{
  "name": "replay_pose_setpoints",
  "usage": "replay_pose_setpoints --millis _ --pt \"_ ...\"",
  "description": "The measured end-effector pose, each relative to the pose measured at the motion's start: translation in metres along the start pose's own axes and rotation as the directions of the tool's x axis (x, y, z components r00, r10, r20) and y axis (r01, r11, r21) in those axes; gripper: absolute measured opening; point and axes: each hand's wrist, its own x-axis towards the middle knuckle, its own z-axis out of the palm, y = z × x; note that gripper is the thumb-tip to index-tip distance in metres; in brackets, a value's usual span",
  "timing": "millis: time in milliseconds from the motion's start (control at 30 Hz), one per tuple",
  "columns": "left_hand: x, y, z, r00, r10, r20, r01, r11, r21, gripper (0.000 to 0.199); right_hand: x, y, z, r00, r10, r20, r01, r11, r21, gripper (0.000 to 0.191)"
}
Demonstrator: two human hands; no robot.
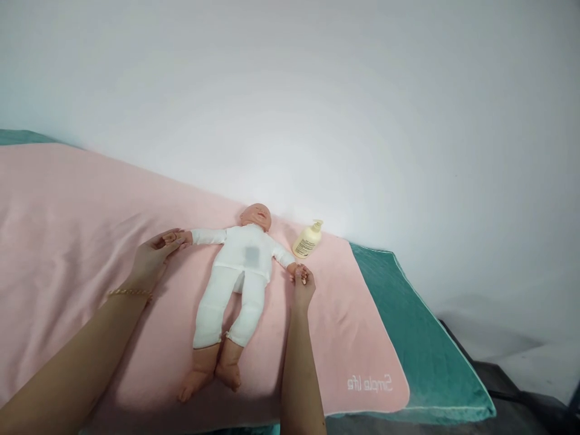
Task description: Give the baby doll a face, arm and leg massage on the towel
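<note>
A baby doll [240, 260] with a white cloth body lies on its back on a pink blanket [353, 326], its head toward the wall and its bare feet toward me. Both its arms are stretched out sideways. My left hand [156, 254] is closed around the doll's hand on the left, fingers and thumb pinching it. On the other side, my right hand [304, 289] pinches the doll's other hand between thumb and fingers. Just beyond my right hand, a pale yellow pump bottle [308, 240] stands on the blanket, near the doll's arm.
A green cover [408, 326] shows under the blanket at the right, its edge hanging near a dark floor area. A white wall [290, 109] rises directly behind the doll and bottle. Wrinkles run through the blanket at the left.
</note>
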Motion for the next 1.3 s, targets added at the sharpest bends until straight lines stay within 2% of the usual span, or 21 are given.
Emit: replay_pose_setpoints --millis 200,367,467,633,900,1033,1300 --pt "-0.01 0.008 0.011 0.998 0.014 -0.062 -0.012 0.999 0.045 0.048 -0.001 0.003 0.003 0.999 0.016 -0.038 -0.017 1.0 -0.02 0.043" --pt "-0.006 0.003 0.007 0.998 0.004 -0.06 -0.003 1.0 0.002 0.034 -0.001 0.002 0.003 0.997 0.01 -0.081 -0.012 1.0 -0.023 0.048" --pt "-0.003 0.001 0.003 0.999 -0.011 -0.037 0.011 1.0 -0.012 0.035 -0.001 -0.001 0.003 0.996 0.006 -0.09 -0.007 1.0 -0.007 0.05" --pt "-0.002 0.003 0.001 1.0 -0.012 -0.016 0.013 1.0 0.005 0.044 -0.004 -0.009 0.004 0.997 -0.006 -0.076 0.006 1.0 0.003 0.04" --pt "-0.002 -0.001 0.005 0.996 0.073 -0.051 -0.068 0.993 0.1 0.048 -0.007 -0.007 0.008 0.998 -0.009 -0.064 0.008 1.0 -0.021 0.038" --pt "0.003 -0.008 0.003 0.995 0.097 -0.036 -0.094 0.993 0.076 0.046 -0.009 -0.008 0.008 0.997 -0.02 -0.074 0.018 0.999 -0.032 0.039" --pt "0.005 -0.008 0.002 0.998 0.054 -0.032 -0.054 0.998 -0.009 0.036 -0.006 -0.008 0.005 0.995 -0.054 -0.088 0.05 0.998 -0.042 0.042"
